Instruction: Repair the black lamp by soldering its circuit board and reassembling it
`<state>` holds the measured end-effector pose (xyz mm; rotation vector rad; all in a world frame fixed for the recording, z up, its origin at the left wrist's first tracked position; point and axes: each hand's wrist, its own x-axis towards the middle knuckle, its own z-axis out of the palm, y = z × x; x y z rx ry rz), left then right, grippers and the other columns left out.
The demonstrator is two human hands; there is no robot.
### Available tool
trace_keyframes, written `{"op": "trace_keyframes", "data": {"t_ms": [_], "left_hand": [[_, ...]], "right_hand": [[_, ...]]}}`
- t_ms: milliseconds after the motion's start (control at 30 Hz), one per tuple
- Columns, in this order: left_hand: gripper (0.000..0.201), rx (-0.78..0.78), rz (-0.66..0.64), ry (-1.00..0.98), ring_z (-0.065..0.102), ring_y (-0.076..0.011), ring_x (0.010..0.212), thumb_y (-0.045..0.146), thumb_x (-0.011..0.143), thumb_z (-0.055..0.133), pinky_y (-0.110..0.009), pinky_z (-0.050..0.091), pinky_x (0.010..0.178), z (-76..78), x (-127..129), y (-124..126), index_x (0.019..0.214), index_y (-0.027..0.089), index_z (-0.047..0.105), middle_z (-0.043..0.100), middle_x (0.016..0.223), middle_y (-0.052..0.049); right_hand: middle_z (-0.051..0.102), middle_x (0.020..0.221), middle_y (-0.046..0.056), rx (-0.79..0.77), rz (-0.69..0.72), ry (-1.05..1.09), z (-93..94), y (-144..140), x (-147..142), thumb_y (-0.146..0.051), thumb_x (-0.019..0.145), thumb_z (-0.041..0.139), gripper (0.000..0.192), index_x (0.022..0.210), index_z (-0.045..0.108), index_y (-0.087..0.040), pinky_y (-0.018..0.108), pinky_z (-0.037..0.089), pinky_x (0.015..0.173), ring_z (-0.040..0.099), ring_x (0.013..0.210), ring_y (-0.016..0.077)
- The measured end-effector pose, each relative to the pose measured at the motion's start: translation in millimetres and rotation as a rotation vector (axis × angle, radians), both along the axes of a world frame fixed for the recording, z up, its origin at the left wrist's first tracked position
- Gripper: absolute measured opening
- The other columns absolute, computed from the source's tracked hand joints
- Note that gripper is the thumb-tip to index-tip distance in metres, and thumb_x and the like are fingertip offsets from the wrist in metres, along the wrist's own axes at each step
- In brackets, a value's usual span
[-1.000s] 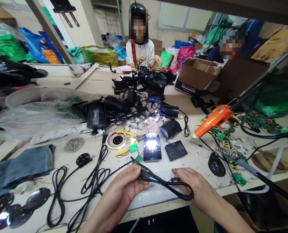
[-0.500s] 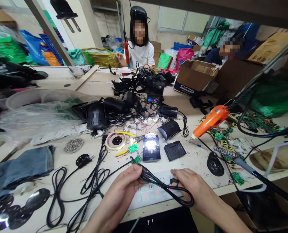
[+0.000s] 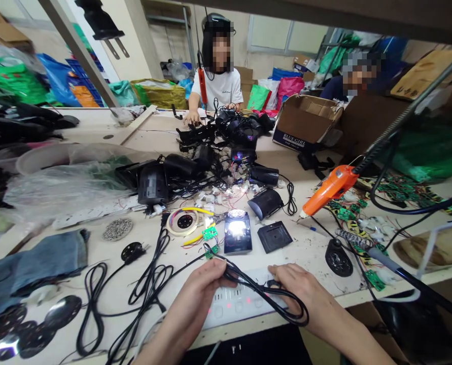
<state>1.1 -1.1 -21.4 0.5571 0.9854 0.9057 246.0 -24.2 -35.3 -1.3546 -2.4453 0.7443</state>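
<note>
My left hand [image 3: 197, 291] is closed, its thumb and fingers pinching one end of a looped black cable [image 3: 262, 294]. The loops stretch across to my right hand [image 3: 305, 291], whose fingers are bent round a small black plug [image 3: 274, 284] at the white power strip [image 3: 226, 320]. Whether the plug sits fully in a socket is hidden by the fingers. Red lights glow along the strip. Just beyond stands a black lamp housing [image 3: 238, 246] with its light shining. Beside it lies a flat black cover [image 3: 274, 236]; green circuit boards [image 3: 210, 232] lie to its left.
An orange electric screwdriver [image 3: 330, 190] hangs at the right. Coiled black cables [image 3: 92, 309] and black discs [image 3: 63, 311] lie left. Black housings [image 3: 153, 182] and loose wires are heaped mid-table. Across the table a person [image 3: 220, 86] reaches into black parts; another sits behind a carton [image 3: 305, 121].
The looped cable has shifted slightly right and down between my hands, which stay almost in place. The person opposite has lowered a hand onto the black parts.
</note>
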Motion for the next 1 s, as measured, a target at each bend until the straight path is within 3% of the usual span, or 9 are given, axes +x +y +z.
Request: {"op": "trace_keyframes", "data": {"t_ms": [133, 267, 433, 600, 667, 800, 867, 933, 1000], "left_hand": [[0.018, 0.007, -0.021, 0.005, 0.060, -0.0192, 0.080, 0.026, 0.081, 0.066, -0.028, 0.051, 0.078, -0.2, -1, 1, 0.071, 0.013, 0.073, 0.067, 0.080, -0.008], [0.017, -0.015, -0.013, -0.002, 0.063, -0.0203, 0.080, 0.028, 0.077, 0.071, -0.029, 0.051, 0.079, -3.2, -1, 1, 0.072, 0.012, 0.072, 0.069, 0.082, -0.008], [0.013, -0.092, 0.094, -0.037, 0.065, -0.0170, 0.073, 0.023, 0.077, 0.071, -0.027, 0.052, 0.079, -4.5, 1, -1, 0.072, 0.012, 0.069, 0.069, 0.078, -0.006], [0.011, -0.172, 0.227, -0.097, 0.069, -0.0186, 0.079, 0.011, 0.086, 0.057, -0.031, 0.057, 0.081, 19.6, -22, 15, 0.077, 0.012, 0.064, 0.072, 0.083, -0.010], [0.013, -0.172, 0.264, -0.040, 0.071, -0.0208, 0.078, 0.009, 0.086, 0.054, -0.036, 0.059, 0.079, 37.1, -39, 26, 0.078, 0.012, 0.063, 0.072, 0.082, -0.011], [0.014, -0.097, 0.217, 0.059, 0.070, -0.0236, 0.071, 0.015, 0.086, 0.052, -0.044, 0.062, 0.066, 71.5, -70, 40, 0.087, 0.012, 0.066, 0.071, 0.081, -0.011], [0.020, -0.013, 0.169, 0.173, 0.067, -0.0207, 0.071, 0.016, 0.077, 0.064, -0.034, 0.061, 0.058, 82.5, -80, 42, 0.096, 0.014, 0.067, 0.071, 0.087, -0.010], [0.042, 0.089, 0.077, 0.336, 0.061, -0.0133, 0.063, 0.015, 0.063, 0.078, -0.020, 0.052, 0.047, 87.9, -88, 42, 0.103, 0.018, 0.067, 0.070, 0.093, -0.006], [0.052, 0.162, -0.031, 0.497, 0.050, -0.0067, 0.054, 0.018, 0.053, 0.085, -0.013, 0.039, 0.041, 89.0, -96, 43, 0.102, 0.022, 0.067, 0.069, 0.088, 0.000]], "right_hand": [[0.062, 0.098, 0.010, 0.019, -0.020, 0.000, -1.5, 0, 1, -0.005, 0.092, 0.041, 0.025, 0.111, 0.053, -0.016, 0.037, 0.050, 0.077, 0.059, 0.090, 0.0249], [0.063, 0.087, 0.007, 0.012, -0.078, -0.010, 1.6, 6, 0, -0.015, 0.096, 0.042, 0.015, 0.100, 0.056, -0.018, 0.030, 0.049, 0.069, 0.062, 0.078, 0.0215], [0.063, 0.080, 0.005, 0.066, -0.123, -0.031, 9.1, 11, -5, -0.019, 0.097, 0.044, 0.014, 0.091, 0.057, -0.019, 0.028, 0.046, 0.063, 0.062, 0.071, 0.0204], [0.059, 0.079, 0.006, 0.255, -0.071, 0.019, 20.3, -6, -21, -0.014, 0.097, 0.040, 0.016, 0.090, 0.053, -0.019, 0.032, 0.044, 0.067, 0.058, 0.074, 0.0218], [0.057, 0.075, 0.004, 0.296, -0.039, 0.062, 25.7, -14, -37, -0.016, 0.098, 0.039, 0.017, 0.085, 0.051, -0.019, 0.032, 0.041, 0.065, 0.055, 0.070, 0.0207], [0.059, 0.076, 0.001, 0.194, 0.037, 0.241, 29.1, -22, -98, -0.025, 0.098, 0.052, 0.015, 0.084, 0.050, -0.020, 0.028, 0.042, 0.065, 0.058, 0.070, 0.0171], [0.059, 0.075, 0.001, 0.165, 0.072, 0.305, 22.9, -23, -138, -0.030, 0.095, 0.059, 0.019, 0.082, 0.050, -0.019, 0.026, 0.045, 0.066, 0.059, 0.071, 0.0163], [0.060, 0.076, 0.001, 0.157, 0.142, 0.321, 12.1, -25, -177, -0.037, 0.094, 0.064, 0.025, 0.086, 0.054, -0.016, 0.024, 0.047, 0.065, 0.059, 0.069, 0.0159], [0.064, 0.085, 0.006, 0.230, 0.314, 0.347, 0.0, -30, -207, -0.047, 0.095, 0.061, 0.036, 0.098, 0.058, -0.011, 0.025, 0.050, 0.069, 0.062, 0.078, 0.0188]]}}
